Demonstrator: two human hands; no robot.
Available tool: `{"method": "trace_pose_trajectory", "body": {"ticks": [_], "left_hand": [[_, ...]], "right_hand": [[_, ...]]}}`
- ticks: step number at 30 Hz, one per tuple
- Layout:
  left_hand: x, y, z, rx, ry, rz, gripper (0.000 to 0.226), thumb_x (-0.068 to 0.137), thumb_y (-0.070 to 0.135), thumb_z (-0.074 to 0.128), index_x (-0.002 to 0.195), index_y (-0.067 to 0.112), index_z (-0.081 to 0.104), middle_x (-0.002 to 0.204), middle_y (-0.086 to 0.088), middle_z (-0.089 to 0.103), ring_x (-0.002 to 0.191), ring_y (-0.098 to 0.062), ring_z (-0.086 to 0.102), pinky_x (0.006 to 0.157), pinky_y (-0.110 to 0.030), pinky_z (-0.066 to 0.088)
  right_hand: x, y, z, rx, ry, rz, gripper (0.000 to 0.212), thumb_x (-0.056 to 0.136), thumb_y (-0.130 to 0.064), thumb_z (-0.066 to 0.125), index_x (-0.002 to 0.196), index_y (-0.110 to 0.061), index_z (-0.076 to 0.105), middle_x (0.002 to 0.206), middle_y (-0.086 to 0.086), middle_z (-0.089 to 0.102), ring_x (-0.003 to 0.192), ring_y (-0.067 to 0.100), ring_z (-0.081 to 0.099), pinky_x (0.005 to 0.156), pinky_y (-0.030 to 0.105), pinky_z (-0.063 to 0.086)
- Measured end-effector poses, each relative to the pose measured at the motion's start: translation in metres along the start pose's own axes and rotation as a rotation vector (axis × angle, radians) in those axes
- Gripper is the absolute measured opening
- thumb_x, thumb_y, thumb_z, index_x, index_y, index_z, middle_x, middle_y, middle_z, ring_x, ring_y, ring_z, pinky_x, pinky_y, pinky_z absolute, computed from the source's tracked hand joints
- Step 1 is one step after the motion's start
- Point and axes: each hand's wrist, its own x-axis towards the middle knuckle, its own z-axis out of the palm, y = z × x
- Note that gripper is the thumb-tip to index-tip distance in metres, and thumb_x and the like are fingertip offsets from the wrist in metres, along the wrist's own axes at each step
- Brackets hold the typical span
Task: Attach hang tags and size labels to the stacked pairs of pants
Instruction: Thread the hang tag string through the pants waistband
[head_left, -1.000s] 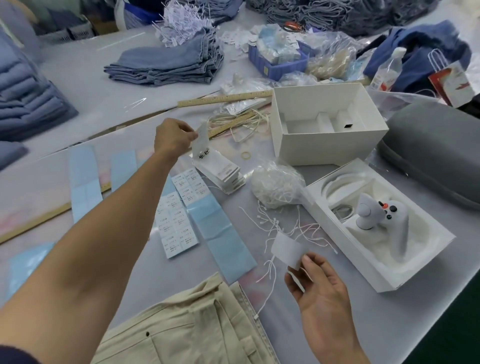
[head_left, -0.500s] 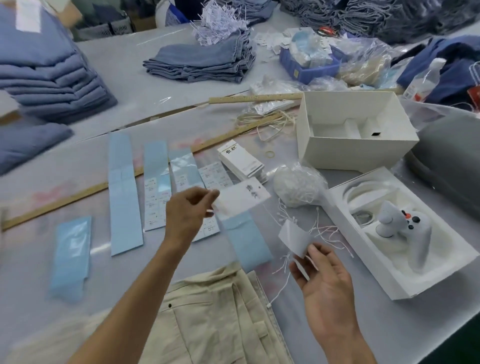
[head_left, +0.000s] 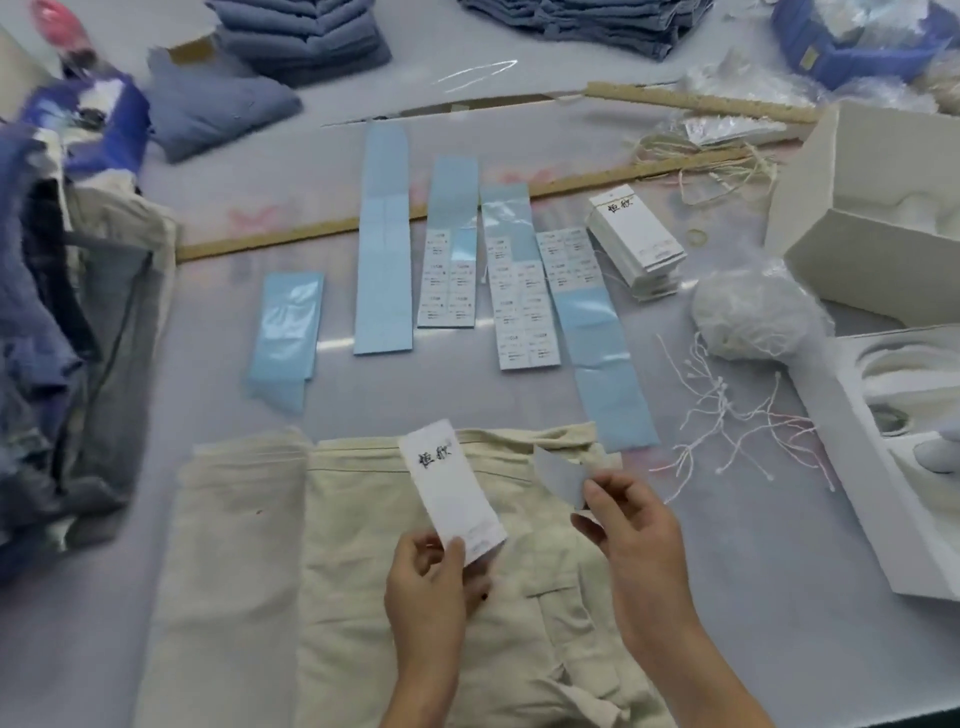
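Beige pants (head_left: 363, 597) lie flat on the table in front of me, waistband away from me. My left hand (head_left: 428, 582) pinches the lower end of a white hang tag (head_left: 447, 483) with black characters, held above the pants. My right hand (head_left: 628, 525) pinches a small grey-white tag (head_left: 558, 475) near the waistband's right end. A stack of the same hang tags (head_left: 636, 244) sits at the right. Several blue backing strips with white size labels (head_left: 519, 301) lie in a row beyond the pants. Loose white strings (head_left: 727, 410) lie at the right.
A heap of pants (head_left: 62, 322) sits at the left edge, folded blue pants (head_left: 306, 36) stack at the back. White boxes (head_left: 878, 218) and a tray (head_left: 893, 457) crowd the right. A bag of strings (head_left: 753, 317) and wooden rulers (head_left: 311, 234) lie mid-table.
My left hand took a hang tag from the stack and brought it back over the pants. My right hand moved left with its small tag. The view swung left and down.
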Motion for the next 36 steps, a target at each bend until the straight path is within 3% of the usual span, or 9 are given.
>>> {"method": "trace_pose_trajectory", "body": {"ticks": [3, 6, 8, 16, 20, 25, 36], "left_hand": [[-0.004, 0.009, -0.001, -0.044, -0.088, -0.004, 0.013, 0.099, 0.005, 0.061, 0.101, 0.017, 0.057, 0.083, -0.007, 0.079, 0.07, -0.034, 0.076, 0.055, -0.04, 0.06], [-0.006, 0.016, -0.003, -0.057, -0.2, -0.011, 0.022, 0.1, 0.001, 0.058, 0.112, 0.019, 0.056, 0.087, -0.01, 0.079, 0.076, -0.03, 0.077, 0.055, -0.033, 0.06], [-0.006, 0.018, -0.002, -0.054, -0.264, -0.045, 0.024, 0.1, -0.002, 0.055, 0.116, 0.016, 0.057, 0.088, -0.013, 0.079, 0.076, -0.033, 0.077, 0.058, -0.036, 0.062], [0.0, 0.014, -0.006, -0.06, -0.391, -0.179, 0.023, 0.103, 0.002, 0.046, 0.112, 0.004, 0.067, 0.087, -0.023, 0.076, 0.069, -0.041, 0.074, 0.052, -0.032, 0.06], [0.005, 0.011, -0.007, -0.073, -0.394, -0.195, 0.024, 0.101, 0.001, 0.048, 0.107, 0.008, 0.071, 0.083, -0.022, 0.076, 0.066, -0.038, 0.074, 0.05, -0.032, 0.059], [0.007, 0.01, -0.008, -0.089, -0.405, -0.2, 0.027, 0.1, 0.0, 0.049, 0.106, 0.009, 0.074, 0.084, -0.02, 0.076, 0.065, -0.033, 0.074, 0.052, -0.033, 0.06], [0.009, 0.005, -0.008, -0.111, -0.429, -0.195, 0.026, 0.103, 0.002, 0.047, 0.108, 0.009, 0.072, 0.088, -0.021, 0.077, 0.073, -0.042, 0.075, 0.053, -0.031, 0.06]], "right_hand": [[-0.006, 0.005, 0.007, -0.201, -0.005, -0.152, 0.016, 0.095, -0.004, 0.066, 0.089, -0.018, 0.07, 0.086, -0.001, 0.07, 0.085, 0.014, 0.065, 0.079, 0.029, 0.057], [-0.01, 0.005, 0.017, -0.382, -0.06, -0.325, 0.026, 0.094, -0.004, 0.066, 0.088, -0.028, 0.069, 0.087, -0.008, 0.07, 0.086, 0.008, 0.067, 0.077, 0.016, 0.052], [-0.009, 0.009, 0.023, -0.472, -0.077, -0.417, 0.029, 0.094, -0.002, 0.066, 0.088, -0.03, 0.068, 0.087, -0.013, 0.069, 0.089, 0.009, 0.067, 0.078, 0.012, 0.05], [0.005, 0.036, 0.028, -0.885, -0.19, -0.88, 0.006, 0.095, -0.011, 0.061, 0.097, -0.014, 0.065, 0.095, -0.009, 0.062, 0.093, 0.011, 0.056, 0.083, 0.016, 0.043], [0.008, 0.052, 0.028, -1.027, -0.282, -1.011, 0.007, 0.096, -0.008, 0.061, 0.092, -0.009, 0.066, 0.094, -0.002, 0.063, 0.089, 0.021, 0.057, 0.077, 0.029, 0.049], [0.008, 0.066, 0.025, -1.137, -0.32, -1.1, 0.006, 0.093, -0.003, 0.064, 0.088, -0.007, 0.067, 0.091, 0.004, 0.063, 0.084, 0.027, 0.058, 0.074, 0.037, 0.052], [0.008, 0.067, 0.016, -1.191, -0.3, -1.131, 0.005, 0.092, -0.002, 0.066, 0.088, -0.006, 0.068, 0.091, 0.004, 0.066, 0.084, 0.026, 0.059, 0.07, 0.039, 0.053]]}}
